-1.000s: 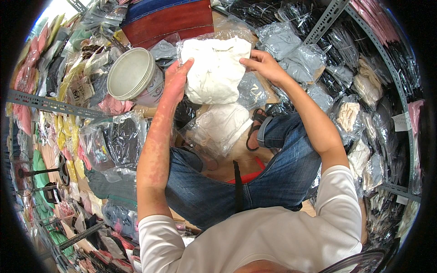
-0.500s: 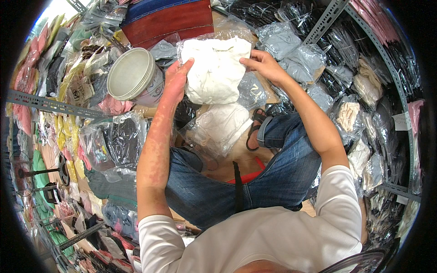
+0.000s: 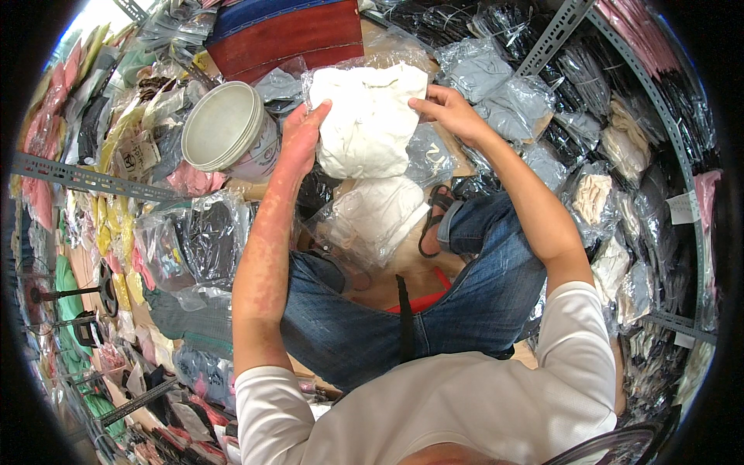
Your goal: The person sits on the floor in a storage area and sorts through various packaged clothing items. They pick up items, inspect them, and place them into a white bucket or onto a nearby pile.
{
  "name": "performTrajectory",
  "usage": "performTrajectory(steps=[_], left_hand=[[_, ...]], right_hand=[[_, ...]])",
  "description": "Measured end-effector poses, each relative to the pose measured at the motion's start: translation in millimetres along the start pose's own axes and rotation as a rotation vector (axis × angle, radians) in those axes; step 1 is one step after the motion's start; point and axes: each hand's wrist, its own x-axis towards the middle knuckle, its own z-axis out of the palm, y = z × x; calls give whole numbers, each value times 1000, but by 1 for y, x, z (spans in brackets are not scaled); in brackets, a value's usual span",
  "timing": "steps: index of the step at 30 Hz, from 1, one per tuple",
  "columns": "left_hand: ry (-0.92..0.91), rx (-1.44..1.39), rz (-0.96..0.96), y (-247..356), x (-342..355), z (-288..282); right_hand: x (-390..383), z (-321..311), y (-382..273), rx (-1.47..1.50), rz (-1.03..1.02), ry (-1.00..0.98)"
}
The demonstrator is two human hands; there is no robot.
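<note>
A folded white garment [image 3: 366, 124] is held up in front of me, with clear plastic showing along its upper edge. My left hand [image 3: 304, 128] pinches its left edge, thumb on the face toward me. On the opposite edge my right hand [image 3: 448, 111] grips it the same way, thumb in front and fingers behind. Below it, between my feet, lies a second white garment [image 3: 380, 205] in a clear plastic bag. The fingers behind the held garment are mostly hidden.
To the left stands a stack of pale round buckets [image 3: 225, 128]. Grey bagged garments [image 3: 496, 77] lie at the far right, black bagged ones [image 3: 213, 240] at my left. A red and blue box [image 3: 287, 35] is at the back. Metal shelf posts [image 3: 554, 39] and crammed shelves flank both sides.
</note>
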Motion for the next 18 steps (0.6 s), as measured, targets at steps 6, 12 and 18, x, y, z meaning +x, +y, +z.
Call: performTrajectory(steps=[6, 12, 18], left_hand=[[11, 27, -8, -3, 4, -2], [11, 53, -7, -5, 5, -2], [22, 74, 13, -8, 6, -6]], right_hand=[[-1, -1, -1, -12, 17, -6], [2, -5, 3, 14, 0, -12], [2, -2, 2, 34, 9, -24]])
